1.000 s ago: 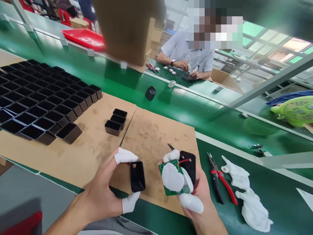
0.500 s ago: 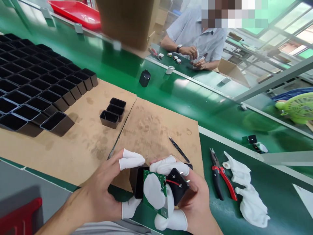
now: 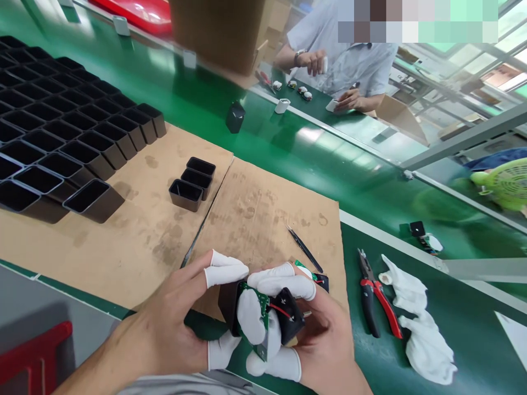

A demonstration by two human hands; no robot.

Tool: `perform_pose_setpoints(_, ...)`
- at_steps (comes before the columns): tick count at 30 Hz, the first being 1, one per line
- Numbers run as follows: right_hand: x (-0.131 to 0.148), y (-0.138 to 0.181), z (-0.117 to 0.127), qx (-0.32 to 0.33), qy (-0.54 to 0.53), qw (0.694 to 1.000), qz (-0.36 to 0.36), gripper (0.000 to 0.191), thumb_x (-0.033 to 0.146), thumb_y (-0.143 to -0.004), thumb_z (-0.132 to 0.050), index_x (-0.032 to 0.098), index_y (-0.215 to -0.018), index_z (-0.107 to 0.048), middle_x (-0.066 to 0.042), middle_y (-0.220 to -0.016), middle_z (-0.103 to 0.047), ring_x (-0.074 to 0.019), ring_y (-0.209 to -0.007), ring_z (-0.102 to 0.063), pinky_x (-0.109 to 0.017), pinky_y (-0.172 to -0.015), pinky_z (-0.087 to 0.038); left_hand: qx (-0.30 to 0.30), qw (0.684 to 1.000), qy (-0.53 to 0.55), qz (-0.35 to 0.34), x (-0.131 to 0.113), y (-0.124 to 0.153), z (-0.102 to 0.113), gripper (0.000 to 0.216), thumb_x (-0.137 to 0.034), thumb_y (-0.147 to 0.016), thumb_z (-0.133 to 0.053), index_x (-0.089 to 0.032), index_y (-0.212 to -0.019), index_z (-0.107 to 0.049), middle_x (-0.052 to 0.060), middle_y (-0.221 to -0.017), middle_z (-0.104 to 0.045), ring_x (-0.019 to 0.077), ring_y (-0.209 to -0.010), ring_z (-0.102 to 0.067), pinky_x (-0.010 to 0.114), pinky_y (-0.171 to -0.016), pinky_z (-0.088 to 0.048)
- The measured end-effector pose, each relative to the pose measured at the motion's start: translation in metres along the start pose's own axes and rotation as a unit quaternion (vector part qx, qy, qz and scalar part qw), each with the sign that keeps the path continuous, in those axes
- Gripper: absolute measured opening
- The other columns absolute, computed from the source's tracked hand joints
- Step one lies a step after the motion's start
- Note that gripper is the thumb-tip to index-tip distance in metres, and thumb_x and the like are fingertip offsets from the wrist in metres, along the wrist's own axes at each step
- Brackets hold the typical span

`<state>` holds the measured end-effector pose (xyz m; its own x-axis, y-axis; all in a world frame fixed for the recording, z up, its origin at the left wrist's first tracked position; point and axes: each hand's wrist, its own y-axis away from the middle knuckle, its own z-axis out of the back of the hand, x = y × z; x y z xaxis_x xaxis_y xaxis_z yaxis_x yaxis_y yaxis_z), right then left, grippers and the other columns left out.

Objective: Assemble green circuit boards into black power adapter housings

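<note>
White finger cots cover the fingertips of both hands. My left hand [image 3: 164, 312] grips a black plastic case [image 3: 228, 304] lying on its side, its opening turned to the right. In my right hand [image 3: 329, 334] is a green circuit board [image 3: 263, 303] with a white blob on its face. A red wire runs from the board to a black end cap [image 3: 290, 322] with metal pins, held in the same hand. The board's left edge is at the mouth of the case, seemingly just inside it. Behind my right fingers, another board [image 3: 303, 269] with a black cap partly shows.
Tweezers [image 3: 304, 248] lie on the cardboard [image 3: 263, 203]. Red-black pliers [image 3: 373, 296] and crumpled white cloth [image 3: 428, 345] are at right. Many black cases [image 3: 94, 200] stand at left, three more [image 3: 185, 195] nearer the middle. Across the green belt [image 3: 321, 145], a co-worker [image 3: 349, 66] handles white parts.
My right hand has moved left, bringing the board to the mouth of the case. The second board behind it has come into view. The co-worker's hands have moved apart.
</note>
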<state>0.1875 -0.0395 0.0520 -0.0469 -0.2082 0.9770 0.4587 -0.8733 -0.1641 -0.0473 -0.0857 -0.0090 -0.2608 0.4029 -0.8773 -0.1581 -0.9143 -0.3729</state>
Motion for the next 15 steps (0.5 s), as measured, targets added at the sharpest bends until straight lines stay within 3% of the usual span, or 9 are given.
perform_pose_setpoints(15, -0.003, 0.0014, -0.0011, 0.001, 0.04, 0.999, -0.007, 0.071, 0.04, -0.071, -0.115, 0.036, -0.136, -0.086, -0.009, -0.127, -0.081, -0.0285, -0.105, -0.08, -0.037, -0.089, -0.069, 0.019, 1.0, -0.013, 0.017, -0.0006, 0.0018, 0.0032, 0.094, -0.029, -0.082, -0.105, -0.033, -0.166, -0.062, 0.016, -0.153, -0.076, 0.038, -0.137, -0.079, 0.043, -0.112, -0.069)
